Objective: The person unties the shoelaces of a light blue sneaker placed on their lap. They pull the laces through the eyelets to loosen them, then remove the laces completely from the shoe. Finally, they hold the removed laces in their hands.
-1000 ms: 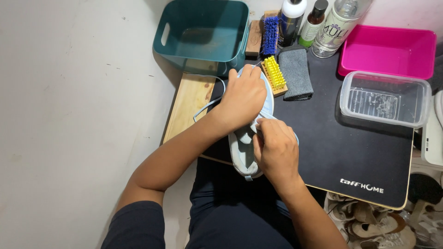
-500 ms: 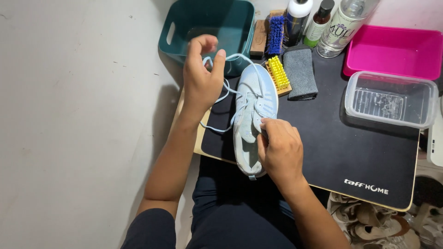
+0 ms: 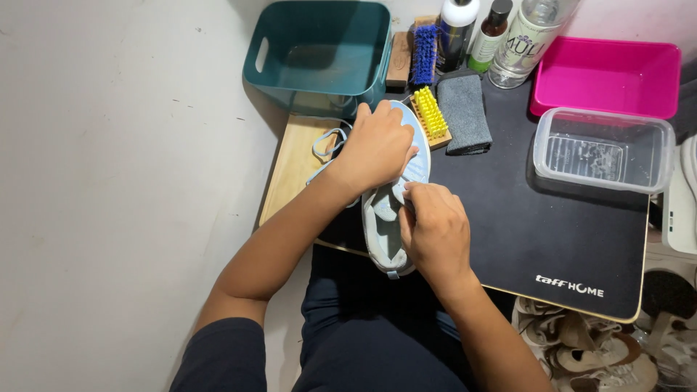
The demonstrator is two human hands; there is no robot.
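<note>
Pale blue fabric sneaker [image 3: 396, 218] held on the bench [image 3: 523, 218].
Left hand [image 3: 374, 149] clenched over its toe, right hand [image 3: 434, 231] pinching the tongue; loose lace [image 3: 324, 145] may tangle.

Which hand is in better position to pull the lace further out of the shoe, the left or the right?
Probably the left hand: it covers the front of the shoe, beside the loose lace. The right hand grips the shoe's middle.

Single head-worn view, looking steeply down from above own lap onto counter [image 3: 508, 218]. Close range: forearms enter from bottom edge, hands mid-frame. White wall fills left side; counter's far edge near top.
</note>
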